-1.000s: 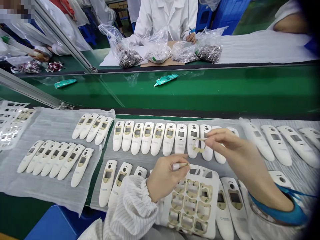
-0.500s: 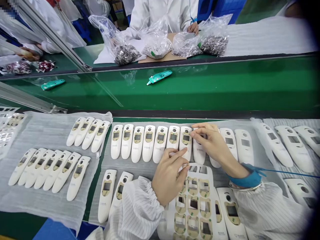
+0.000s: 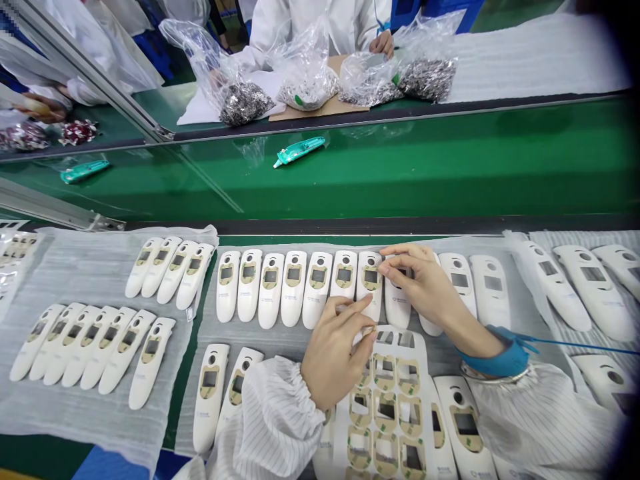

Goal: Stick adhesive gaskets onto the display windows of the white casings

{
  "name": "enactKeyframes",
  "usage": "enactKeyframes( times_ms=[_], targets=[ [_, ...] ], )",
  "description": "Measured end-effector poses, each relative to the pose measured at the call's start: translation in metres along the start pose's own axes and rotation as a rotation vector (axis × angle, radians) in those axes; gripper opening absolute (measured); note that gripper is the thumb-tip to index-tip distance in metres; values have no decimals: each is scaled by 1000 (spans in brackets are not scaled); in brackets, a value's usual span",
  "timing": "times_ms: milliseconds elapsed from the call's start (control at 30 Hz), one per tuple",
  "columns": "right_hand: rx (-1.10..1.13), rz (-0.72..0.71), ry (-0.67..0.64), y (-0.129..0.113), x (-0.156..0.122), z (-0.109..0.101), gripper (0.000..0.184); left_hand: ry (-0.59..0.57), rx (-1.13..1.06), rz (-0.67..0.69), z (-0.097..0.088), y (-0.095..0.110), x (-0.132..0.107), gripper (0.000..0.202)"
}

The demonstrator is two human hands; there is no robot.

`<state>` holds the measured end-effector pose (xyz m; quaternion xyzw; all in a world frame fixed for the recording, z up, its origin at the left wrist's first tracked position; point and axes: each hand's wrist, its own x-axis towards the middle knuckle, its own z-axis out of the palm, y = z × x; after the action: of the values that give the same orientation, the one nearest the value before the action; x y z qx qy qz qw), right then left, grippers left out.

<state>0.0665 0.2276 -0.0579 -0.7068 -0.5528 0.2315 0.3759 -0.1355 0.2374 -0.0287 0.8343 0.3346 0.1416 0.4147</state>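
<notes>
My right hand (image 3: 420, 280) has its thumb and forefinger at the upper right edge of a white handheld device shell (image 3: 369, 285) in the upper row. This shell has a grey window framed by a beige sticker. My left hand (image 3: 337, 357) is below it, one fingertip touching the shell's lower part. Its thumb and forefinger are pinched over a small tan bit that I cannot make out. Under and beside the left hand lies a white sheet (image 3: 419, 343) of beige adhesive frames, resting over more shells. A blue wrist strap (image 3: 500, 353) circles my right wrist.
More white shells (image 3: 270, 290) stand in rows on foam sheeting (image 3: 200, 380), with others left and right. Beyond a dark ledge, teal tools (image 3: 300, 152) lie on the green surface (image 3: 425, 167). Across it, a person in white sits behind plastic bags (image 3: 245, 103) of metal parts.
The view has shifted slightly, so the far bags and teal tools appear further left and higher. Both hands keep nearly the same pose at the same shell.
</notes>
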Motion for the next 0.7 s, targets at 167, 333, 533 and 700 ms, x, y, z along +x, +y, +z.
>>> enactKeyframes(
  times_ms=[167,333,533,700],
  targets=[
    [11,8,3,0,0,0,18,-7,1,-12,1,0,0,10],
    [14,1,-7,0,-1,0,17,-5,3,-14,1,0,0,11],
    [11,-1,-11,0,-1,0,19,0,6,-14,1,2,1,10],
    [9,-4,-17,1,-1,1,19,1,12,-6,1,3,2,11]
  ],
)
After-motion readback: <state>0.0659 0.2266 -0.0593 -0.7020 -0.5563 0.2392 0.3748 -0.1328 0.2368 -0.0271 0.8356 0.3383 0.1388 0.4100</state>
